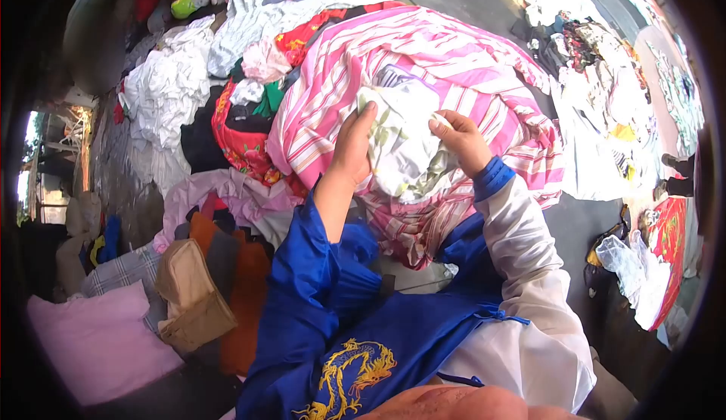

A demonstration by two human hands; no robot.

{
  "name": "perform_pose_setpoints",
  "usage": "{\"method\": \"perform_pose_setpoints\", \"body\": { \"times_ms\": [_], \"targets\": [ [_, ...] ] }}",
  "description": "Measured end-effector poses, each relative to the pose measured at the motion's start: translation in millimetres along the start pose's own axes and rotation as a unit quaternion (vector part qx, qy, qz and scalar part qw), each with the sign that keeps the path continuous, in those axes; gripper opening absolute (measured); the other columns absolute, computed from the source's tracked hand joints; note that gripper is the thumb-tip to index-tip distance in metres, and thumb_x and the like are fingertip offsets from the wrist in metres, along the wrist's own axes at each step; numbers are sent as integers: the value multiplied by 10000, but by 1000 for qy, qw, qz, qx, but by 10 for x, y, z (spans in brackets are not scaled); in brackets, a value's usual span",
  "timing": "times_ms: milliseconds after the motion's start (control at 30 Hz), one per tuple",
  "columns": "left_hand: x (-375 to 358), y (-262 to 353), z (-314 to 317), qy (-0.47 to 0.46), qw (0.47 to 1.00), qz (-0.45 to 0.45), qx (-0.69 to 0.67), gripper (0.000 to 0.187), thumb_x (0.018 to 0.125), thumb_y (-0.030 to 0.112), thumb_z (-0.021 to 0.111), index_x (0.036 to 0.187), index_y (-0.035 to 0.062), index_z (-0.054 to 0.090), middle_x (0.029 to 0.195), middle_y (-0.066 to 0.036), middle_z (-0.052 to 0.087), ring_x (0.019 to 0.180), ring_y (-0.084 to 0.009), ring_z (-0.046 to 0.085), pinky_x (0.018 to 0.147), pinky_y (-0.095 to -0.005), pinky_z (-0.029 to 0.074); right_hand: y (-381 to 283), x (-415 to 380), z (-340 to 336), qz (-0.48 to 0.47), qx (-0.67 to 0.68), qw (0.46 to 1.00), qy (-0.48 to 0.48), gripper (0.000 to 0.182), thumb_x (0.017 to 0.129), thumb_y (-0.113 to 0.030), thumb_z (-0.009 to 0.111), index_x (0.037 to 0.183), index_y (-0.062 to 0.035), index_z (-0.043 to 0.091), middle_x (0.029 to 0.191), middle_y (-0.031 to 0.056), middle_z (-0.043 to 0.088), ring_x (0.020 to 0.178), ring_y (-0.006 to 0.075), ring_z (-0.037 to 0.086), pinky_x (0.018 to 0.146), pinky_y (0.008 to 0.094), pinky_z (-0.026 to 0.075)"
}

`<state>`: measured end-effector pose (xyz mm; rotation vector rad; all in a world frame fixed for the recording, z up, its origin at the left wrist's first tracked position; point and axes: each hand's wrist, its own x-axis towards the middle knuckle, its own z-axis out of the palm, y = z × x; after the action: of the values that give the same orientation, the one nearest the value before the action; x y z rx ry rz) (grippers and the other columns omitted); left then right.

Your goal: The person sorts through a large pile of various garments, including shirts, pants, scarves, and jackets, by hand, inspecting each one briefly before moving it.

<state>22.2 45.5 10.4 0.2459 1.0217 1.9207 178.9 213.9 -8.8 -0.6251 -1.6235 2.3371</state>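
Observation:
A white cloth with green leaf-like patches [404, 144] is stretched between my two hands. My left hand [354, 146] grips its left edge, thumb lying on top. On the other side, my right hand [463, 141] pinches the upper right part between thumb and fingers. Beneath the cloth lies a large heap of pink and white striped fabric [484, 79]. A small striped piece with a purple edge [401, 78] shows just behind the white cloth. How far the left fingers reach under the cloth is hidden.
White cloths [166, 79] are piled on the left beside a red flowered fabric [234, 132]. A pink folded cloth [102, 340] and a tan piece [198, 299] lie lower left. More garments [590, 117] and a sheer white bag [635, 265] are on the right.

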Motion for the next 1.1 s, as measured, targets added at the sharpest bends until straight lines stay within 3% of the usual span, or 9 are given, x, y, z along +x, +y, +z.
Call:
{"method": "perform_pose_setpoints", "body": {
  "times_ms": [67,133,167,300,367,467,600,767,1100],
  "targets": [
    [49,-10,107,-4,1000,5,21,427,1048,267,479,1369,-14,473,1263,-130,619,1118,-229,639,935,-372,532,69,57,-43,-103,-125,983,88,413,928,-242,703,1222,22,584,1079,83,661,1007,170,624,899,317,497],
    [43,-70,95,2,999,1,33,442,1053,276,472,1379,-22,460,1296,-137,589,1127,-228,624,942,-356,522,21,-46,1,-242,-375,874,192,539,876,-303,742,1273,3,545,1282,226,570,1193,356,566,989,421,461],
    [57,-123,37,15,999,3,49,447,1052,277,477,1378,-28,458,1320,-141,569,1131,-224,613,944,-344,514,-13,-63,4,-317,-412,833,188,561,854,-355,757,1257,-12,574,1186,217,614,1112,366,605,943,416,488],
    [30,-304,8,15,996,1,88,472,1056,290,472,1409,-21,440,1329,-126,561,1193,-213,560,1001,-344,458,-54,-228,144,-122,-338,930,72,563,823,-390,788,1191,7,631,1064,172,664,997,338,649,864,408,507],
    [17,-378,22,11,995,5,103,478,1057,293,473,1414,-23,438,1331,-121,558,1206,-208,544,1017,-344,437,48,-226,134,-235,-420,873,85,541,829,-372,768,1180,17,631,1040,177,659,921,328,665,789,396,523],
    [32,-422,-44,25,991,2,129,475,1055,296,476,1410,-17,433,1332,-127,559,1184,-225,569,1004,-359,461,179,-117,13,-242,-416,874,66,255,881,-254,654,988,-23,672,868,170,651,857,369,642,753,447,504],
    [38,-426,-7,16,990,-11,140,489,1058,320,449,1417,-10,422,1352,-141,549,1196,-248,571,1017,-380,453,108,-97,-65,-225,-418,867,151,244,925,-246,572,858,-17,618,834,212,642,821,415,627,732,493,489],
    [80,-507,84,-25,980,33,194,571,1063,387,399,1484,5,351,1424,-161,486,1290,-246,484,1095,-395,325,-14,-99,-45,-256,-218,920,201,245,976,-250,546,966,-9,584,815,224,624,801,419,625,703,470,475],
    [-67,-778,436,-216,919,30,329,894,878,232,747,1543,15,191,1535,-159,334,1416,-266,341,1167,-409,253,-79,-163,-160,-233,-237,933,135,240,991,-264,543,963,-31,594,805,176,630,768,358,624,703,439,479]
  ]
}}
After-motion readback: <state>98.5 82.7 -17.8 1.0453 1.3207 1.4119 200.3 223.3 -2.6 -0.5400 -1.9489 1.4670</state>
